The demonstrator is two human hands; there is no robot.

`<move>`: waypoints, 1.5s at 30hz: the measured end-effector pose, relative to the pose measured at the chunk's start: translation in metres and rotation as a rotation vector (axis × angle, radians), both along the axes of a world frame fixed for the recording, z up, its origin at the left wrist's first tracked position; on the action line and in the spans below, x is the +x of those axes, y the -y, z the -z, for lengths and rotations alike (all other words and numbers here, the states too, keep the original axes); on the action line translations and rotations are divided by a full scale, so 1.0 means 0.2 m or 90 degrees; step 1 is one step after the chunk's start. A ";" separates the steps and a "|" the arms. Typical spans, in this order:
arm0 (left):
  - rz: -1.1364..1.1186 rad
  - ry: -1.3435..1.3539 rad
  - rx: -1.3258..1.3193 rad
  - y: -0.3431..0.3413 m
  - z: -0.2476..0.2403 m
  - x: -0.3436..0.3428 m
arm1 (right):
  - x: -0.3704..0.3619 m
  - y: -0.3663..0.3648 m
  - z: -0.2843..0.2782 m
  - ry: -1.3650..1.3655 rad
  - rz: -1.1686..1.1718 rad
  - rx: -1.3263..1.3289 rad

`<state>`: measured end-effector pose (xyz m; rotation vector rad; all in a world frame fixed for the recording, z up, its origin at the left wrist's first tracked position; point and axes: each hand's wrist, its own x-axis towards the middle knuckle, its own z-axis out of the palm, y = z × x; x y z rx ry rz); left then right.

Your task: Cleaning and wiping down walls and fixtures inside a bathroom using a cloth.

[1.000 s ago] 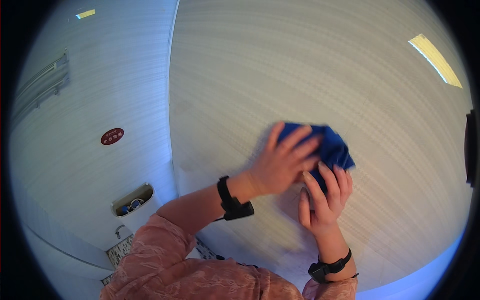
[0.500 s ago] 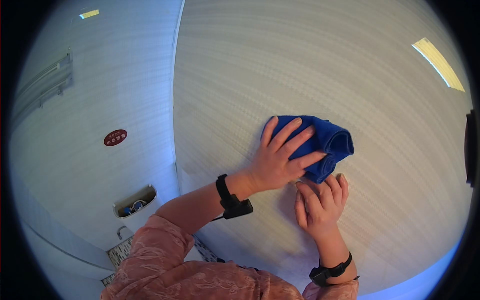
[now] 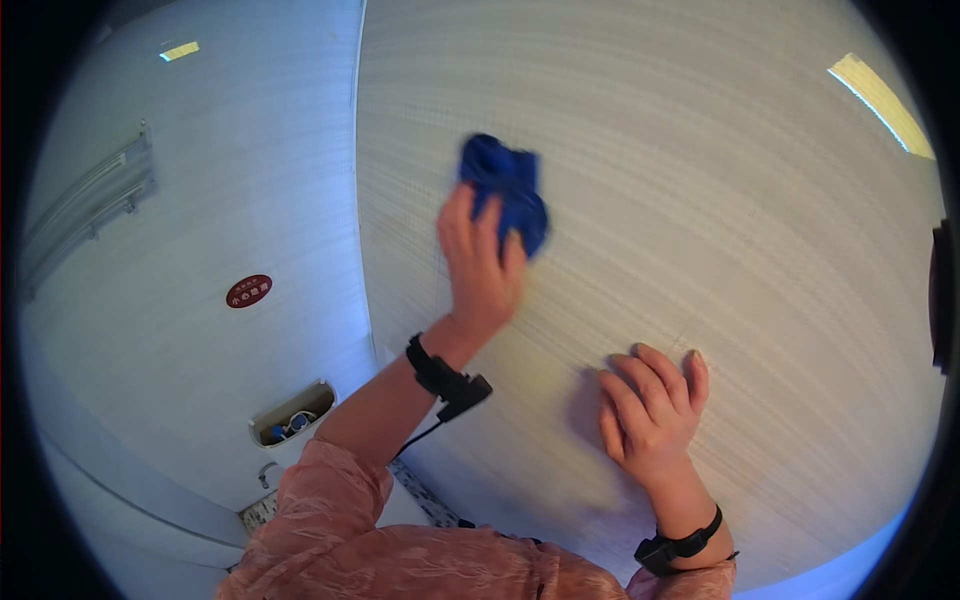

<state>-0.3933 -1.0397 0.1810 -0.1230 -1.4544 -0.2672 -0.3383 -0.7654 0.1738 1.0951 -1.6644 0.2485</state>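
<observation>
A crumpled blue cloth (image 3: 508, 190) lies against the pale, finely ribbed wall panel (image 3: 640, 180), left of the middle. My left hand (image 3: 482, 255) holds the cloth from below, with bent fingers closed over its lower part; hand and cloth are slightly blurred. Lower and to the right, my right hand (image 3: 652, 415) rests by the same panel with its fingers apart and a little curled, nothing in it. Each wrist wears a black strap with a small black box.
On the left wall are a dark red oval sign (image 3: 249, 291), a metal rail rack (image 3: 95, 210) and an open toilet cistern (image 3: 292, 415) with blue and white parts inside. A bright seam divides the two walls. A dark object (image 3: 941, 295) stands at the right edge.
My left hand has carried the blue cloth up and to the left, and the cloth is now more bunched. My right hand stays almost where it was, no longer beside the cloth.
</observation>
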 end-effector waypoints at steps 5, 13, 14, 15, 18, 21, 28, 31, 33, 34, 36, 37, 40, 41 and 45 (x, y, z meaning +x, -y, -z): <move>0.012 0.021 -0.143 0.12 0.00 0.04 | 0.00 0.00 -0.01 0.006 0.001 0.013; -0.085 0.007 0.114 0.82 -0.10 -0.13 | 0.01 0.01 0.00 0.004 0.003 0.014; -0.074 0.005 0.179 0.91 -0.11 -0.15 | 0.01 0.02 0.00 0.005 -0.003 0.015; -0.057 0.005 0.244 0.97 -0.13 -0.17 | 0.01 0.01 0.00 0.006 0.000 0.015; 0.020 0.004 0.324 1.14 -0.13 -0.13 | 0.03 0.01 -0.02 0.016 -0.020 0.012; 0.028 0.001 0.389 1.10 -0.10 -0.17 | 0.04 0.04 -0.05 0.022 -0.025 0.015; 0.052 0.031 0.194 0.53 0.03 -0.08 | 0.02 0.01 -0.01 0.026 -0.019 0.014; -0.044 0.019 0.090 0.65 0.09 -0.08 | 0.01 0.01 0.00 0.022 -0.024 0.015; -0.036 0.020 0.209 0.78 0.08 -0.11 | 0.02 0.00 0.01 0.020 -0.024 0.015; -0.033 0.020 0.208 0.84 0.08 -0.12 | 0.03 0.00 0.01 0.023 -0.027 0.014; 0.055 0.025 0.335 0.91 0.09 -0.12 | 0.04 -0.01 0.03 0.026 -0.027 0.010; 0.059 0.007 0.345 0.90 0.07 -0.12 | 0.04 -0.01 0.02 0.029 -0.031 0.011; 0.038 -0.051 0.363 0.88 0.08 -0.12 | 0.07 0.01 0.00 0.036 -0.042 0.011; 0.083 -0.037 0.372 0.82 0.07 -0.11 | 0.07 0.01 -0.01 0.043 -0.046 0.012; 0.060 0.005 0.331 0.43 0.21 -0.09 | 0.06 0.02 0.00 0.043 -0.040 0.017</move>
